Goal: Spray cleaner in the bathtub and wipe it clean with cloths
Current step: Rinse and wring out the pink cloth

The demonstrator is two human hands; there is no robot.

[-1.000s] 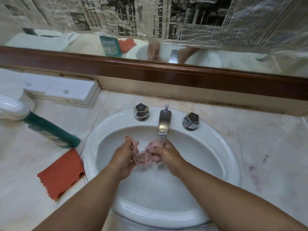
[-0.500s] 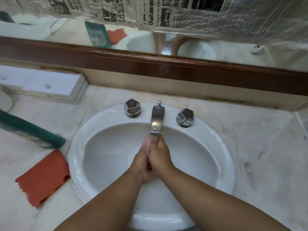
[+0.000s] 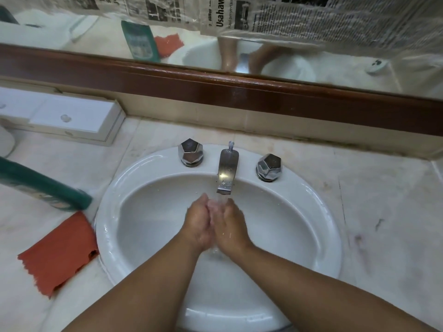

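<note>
White oval sink (image 3: 105, 212) set into pale marble worktop (image 3: 383, 212). Chrome spout (image 3: 226, 173) at back centre of the rim, water running. One faceted chrome knob on its left (image 3: 190, 152), one on its right (image 3: 268, 167). Flat white box (image 3: 72, 121) at rear left. Mirror (image 3: 335, 65) above a brown wooden frame (image 3: 215, 92); newspaper (image 3: 311, 17) covers its upper part.

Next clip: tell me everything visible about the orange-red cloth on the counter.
The orange-red cloth lies flat on the marble counter, left of the basin. Thin-looking and roughly square, set cornerwise, it has a zigzag-cut lower-left edge and a dark spot near its right corner, which reaches the basin's rim. A green bottle on its side ends just above its top corner. The left hand and right hand do not touch it.
</note>
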